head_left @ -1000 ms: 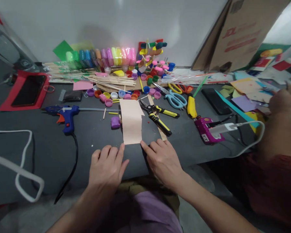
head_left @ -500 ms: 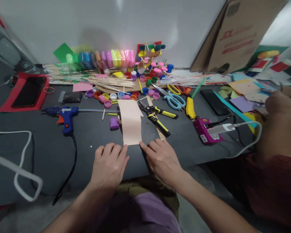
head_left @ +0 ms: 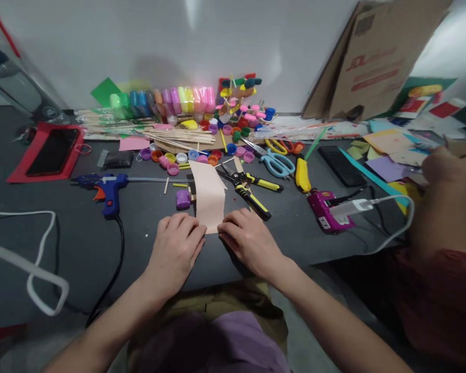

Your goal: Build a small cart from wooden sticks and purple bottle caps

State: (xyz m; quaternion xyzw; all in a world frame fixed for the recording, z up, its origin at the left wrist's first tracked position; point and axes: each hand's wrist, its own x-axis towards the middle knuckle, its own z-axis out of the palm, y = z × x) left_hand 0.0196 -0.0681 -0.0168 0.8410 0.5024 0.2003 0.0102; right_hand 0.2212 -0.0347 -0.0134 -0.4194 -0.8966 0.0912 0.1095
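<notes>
The left hand has its fingers curled at the near left corner of a pale pink paper. The right hand has bent fingers at the near right corner. Both look partly closed; I can't tell if the thumbs pinch the paper or the fingers just press it. The paper sits between the two hands and points away from the person. Its near end lies low on the dark gray tabletop, and the rest bends up.

Just left of the paper is a purple block. Farther left lies a blue glue gun. To the right are cutters with yellow and black handles, then a purple plug box.

A bit farther back are lots of bright round caps and blue scissors. Far to the right, another person's hand is near some colored papers.

Behind the caps are thin wooden sticks, then a row of bright tubes. Brown cardboard leans on the white wall.
</notes>
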